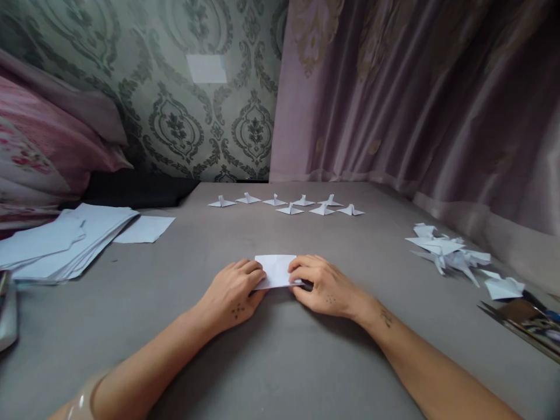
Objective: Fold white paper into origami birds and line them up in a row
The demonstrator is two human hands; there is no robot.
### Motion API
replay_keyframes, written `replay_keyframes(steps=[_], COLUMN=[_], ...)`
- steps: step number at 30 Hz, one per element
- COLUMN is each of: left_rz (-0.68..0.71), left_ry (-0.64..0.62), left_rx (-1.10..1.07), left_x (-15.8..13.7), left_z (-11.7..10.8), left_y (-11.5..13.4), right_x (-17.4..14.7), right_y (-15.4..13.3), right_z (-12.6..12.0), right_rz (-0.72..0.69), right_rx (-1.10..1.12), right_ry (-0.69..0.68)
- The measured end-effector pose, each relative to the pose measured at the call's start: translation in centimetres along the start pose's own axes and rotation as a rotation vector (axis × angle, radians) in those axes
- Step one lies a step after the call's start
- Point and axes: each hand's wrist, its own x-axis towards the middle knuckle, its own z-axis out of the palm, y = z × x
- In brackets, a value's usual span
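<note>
A small sheet of white paper [275, 270], apparently folded, lies near the middle of the grey surface [196, 262]. My left hand [238, 286] grips its left edge, fingers on top and thumb at the near side. At the right edge, my right hand [319, 284] pinches the paper between curled fingers and thumb. The paper's near edge seems slightly raised. Both hands partly cover its sides.
Several folded paper figures [275, 200] stand in rows at the back. A stack of white sheets [83, 245] lies left. A heap of folded paper pieces [450, 248] is at right, near scissors [492, 312]. A curtain [350, 99] hangs behind.
</note>
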Motion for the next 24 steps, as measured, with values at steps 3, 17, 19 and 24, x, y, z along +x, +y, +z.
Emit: replay_keyframes(steps=[3, 17, 19, 24], left_rz=[-0.021, -0.442, -0.428, -0.386], left_ry=[0.028, 0.163, 0.176, 0.197], left_rx=[-0.076, -0.400, -0.376, -0.290], left_x=[0.0, 1.4, 1.5, 1.2], left_z=[0.4, 1.0, 1.2, 1.7], left_y=[-0.5, -1.3, -1.4, -1.7], right_x=[0.1, 1.0, 1.1, 1.2], right_y=[0.6, 1.2, 1.2, 1.4], right_z=[0.2, 1.8, 2.0, 2.5], right_rz=[0.086, 0.523, 0.527, 0.533], right_rx=[0.067, 0.193, 0.165, 0.069], right_ry=[-0.003, 0.179, 0.197, 0.210])
